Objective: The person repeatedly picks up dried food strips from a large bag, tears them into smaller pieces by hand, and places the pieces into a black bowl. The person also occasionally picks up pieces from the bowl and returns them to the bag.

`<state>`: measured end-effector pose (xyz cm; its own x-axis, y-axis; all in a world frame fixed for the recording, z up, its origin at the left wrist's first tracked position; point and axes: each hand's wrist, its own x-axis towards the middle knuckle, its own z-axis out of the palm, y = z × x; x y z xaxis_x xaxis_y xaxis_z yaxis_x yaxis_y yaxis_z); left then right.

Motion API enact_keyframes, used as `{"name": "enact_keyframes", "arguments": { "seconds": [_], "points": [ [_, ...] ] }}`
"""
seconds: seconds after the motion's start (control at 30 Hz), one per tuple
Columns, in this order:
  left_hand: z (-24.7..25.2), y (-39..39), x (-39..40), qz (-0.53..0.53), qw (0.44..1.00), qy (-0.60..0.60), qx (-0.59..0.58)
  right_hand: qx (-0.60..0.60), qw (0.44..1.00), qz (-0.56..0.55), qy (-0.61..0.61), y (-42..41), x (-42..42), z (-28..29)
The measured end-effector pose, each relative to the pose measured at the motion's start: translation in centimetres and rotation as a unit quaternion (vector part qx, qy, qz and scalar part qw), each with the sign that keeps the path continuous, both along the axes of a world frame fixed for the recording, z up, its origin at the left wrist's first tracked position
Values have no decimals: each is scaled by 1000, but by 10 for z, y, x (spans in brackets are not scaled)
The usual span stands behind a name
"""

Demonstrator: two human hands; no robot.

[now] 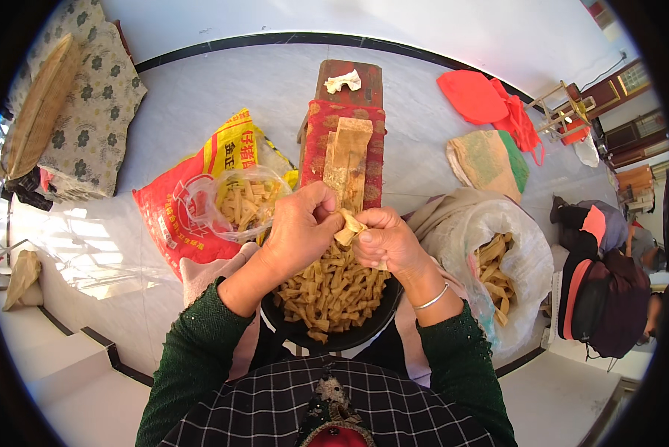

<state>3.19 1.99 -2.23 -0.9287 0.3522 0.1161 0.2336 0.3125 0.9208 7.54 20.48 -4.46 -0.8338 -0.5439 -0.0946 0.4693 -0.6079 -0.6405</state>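
My left hand (302, 223) and my right hand (391, 240) meet in front of me, fingertips pinching a folded or knotted tan strip (347, 228) between them. A short end of strip shows under my right hand's fingers. Below my hands, a dark round pan (296, 338) holds a heap of small knotted tan pieces (334, 296). Just beyond my hands, a wooden block (352, 151) lies on a red patterned cloth (315, 125) over a wooden bench (362, 71). At the right, a white woven sack (527, 251) holds long tan strips (496, 268).
At the left, a clear plastic bag of pale pieces (249, 201) lies on a red and yellow sack (169, 207). A crumpled white cloth (343, 81) is on the bench's far end. Red fabric (471, 96) lies on the floor. Another person (602, 290) is at far right.
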Motion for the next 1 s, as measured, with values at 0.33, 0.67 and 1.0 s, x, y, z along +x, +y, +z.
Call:
{"name": "enact_keyframes", "arguments": {
  "seconds": [0.33,0.67,1.0],
  "points": [
    [7,-20,-11,-175,984,30,-26,292,944,-86,128,-8,3,12],
    [10,-18,-9,-201,911,-295,207,290,939,-106,151,-8,7,19],
    [8,-34,-10,-243,787,-430,370,406,847,-173,297,20,5,37]
  ]
}}
